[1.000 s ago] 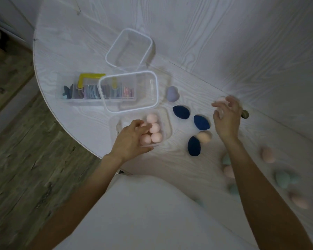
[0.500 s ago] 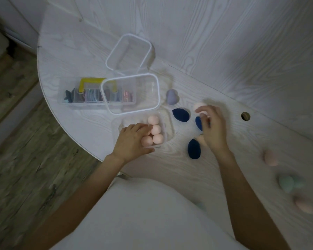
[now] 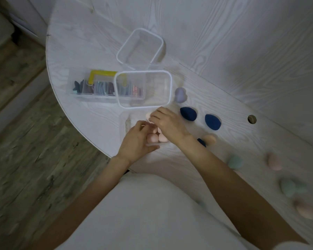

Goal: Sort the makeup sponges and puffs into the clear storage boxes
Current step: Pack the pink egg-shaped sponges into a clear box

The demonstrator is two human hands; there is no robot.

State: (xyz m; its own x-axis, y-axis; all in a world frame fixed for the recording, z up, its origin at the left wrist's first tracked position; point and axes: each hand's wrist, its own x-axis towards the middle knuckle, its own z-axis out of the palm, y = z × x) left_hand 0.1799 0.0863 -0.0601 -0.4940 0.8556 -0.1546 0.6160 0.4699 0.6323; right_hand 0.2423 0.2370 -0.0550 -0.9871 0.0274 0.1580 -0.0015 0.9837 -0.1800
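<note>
Both my hands meet over the small clear box (image 3: 129, 123) at the table (image 3: 90, 56) edge. My right hand (image 3: 167, 123) curls, fingertips pinching a pink sponge (image 3: 148, 115); my left hand (image 3: 136, 139) rests relaxed beside 2 pink sponges (image 3: 157, 138) inside.
</note>
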